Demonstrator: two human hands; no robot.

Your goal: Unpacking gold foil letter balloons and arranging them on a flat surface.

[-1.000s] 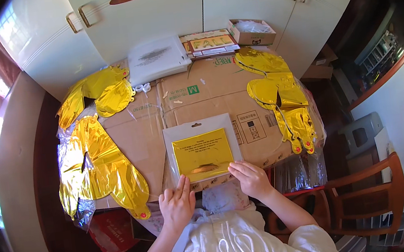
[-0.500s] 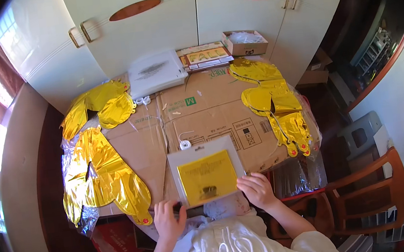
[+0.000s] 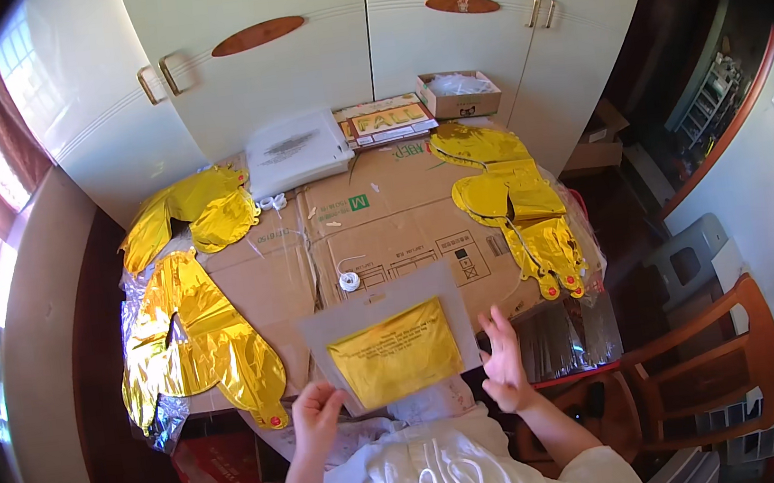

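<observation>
Left hand (image 3: 316, 416) pinched the flat packet (image 3: 392, 348), grip partly hidden; right hand (image 3: 503, 362) spread open beside it. Small box (image 3: 458, 92) held crumpled plastic.

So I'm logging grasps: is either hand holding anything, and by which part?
The left hand grips the gold foil packet at its lower left corner. The right hand is open beside it, holding nothing.

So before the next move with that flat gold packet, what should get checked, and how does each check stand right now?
1. Left hand touching the gold packet's near corner: ok.
2. Right hand on the packet: not ok, open beside its edge.
3. Packet flat on the cardboard: cannot tell, it looks slightly lifted.
4. Small white spool clear of the packet: ok.
5. Gold foil balloons apart from the packet: ok.
</observation>
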